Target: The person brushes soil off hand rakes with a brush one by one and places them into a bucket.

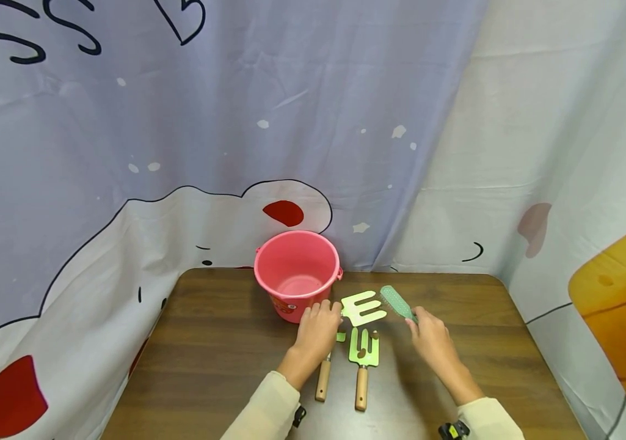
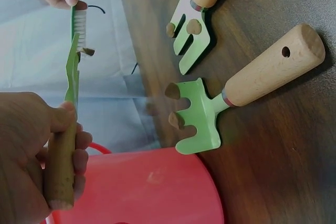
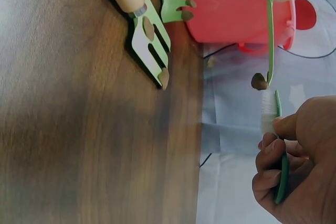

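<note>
My left hand (image 1: 318, 330) grips the wooden handle of a light green garden hand fork (image 1: 359, 308), raised above the table in front of the pink bucket (image 1: 296, 263). A brown clump (image 3: 259, 81) clings near the tip of its tines. My right hand (image 1: 432, 337) holds a green brush (image 1: 396, 301) by its handle, the white bristles (image 3: 268, 111) facing the fork's tines and right at their ends. Below, a second garden fork (image 1: 364, 351) lies on the table with brown clumps on its tines. Beside it, a small green rake (image 2: 202, 119) also carries brown clumps.
The bucket stands upright at the back edge of the brown wooden table (image 1: 208, 342), its inside showing no contents. A printed curtain (image 1: 225, 122) hangs right behind the table and along its sides. The rake's wooden handle (image 1: 323, 380) points toward the front edge.
</note>
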Action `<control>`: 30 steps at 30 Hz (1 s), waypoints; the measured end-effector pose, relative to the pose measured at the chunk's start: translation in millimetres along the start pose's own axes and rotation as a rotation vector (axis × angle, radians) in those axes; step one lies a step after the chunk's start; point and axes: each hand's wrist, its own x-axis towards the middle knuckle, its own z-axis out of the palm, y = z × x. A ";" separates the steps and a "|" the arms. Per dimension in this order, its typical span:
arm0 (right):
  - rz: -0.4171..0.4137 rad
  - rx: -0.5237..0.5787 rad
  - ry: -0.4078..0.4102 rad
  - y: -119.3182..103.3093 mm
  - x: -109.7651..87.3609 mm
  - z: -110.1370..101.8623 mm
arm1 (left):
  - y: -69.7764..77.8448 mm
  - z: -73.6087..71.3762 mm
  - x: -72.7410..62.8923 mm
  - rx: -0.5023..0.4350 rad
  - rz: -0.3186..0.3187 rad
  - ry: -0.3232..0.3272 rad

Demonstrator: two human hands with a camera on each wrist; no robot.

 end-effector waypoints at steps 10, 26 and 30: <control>-0.057 0.048 0.000 -9.3 -0.9 -7.7 | 0.8 1.1 0.7 -0.020 -0.008 -0.001; -0.229 0.047 -0.008 -54.6 -17.5 3.0 | 5.3 0.5 2.6 -0.030 -0.010 0.000; -0.237 0.035 -0.002 -53.5 -19.3 5.1 | 5.8 1.2 3.1 -0.027 -0.012 0.010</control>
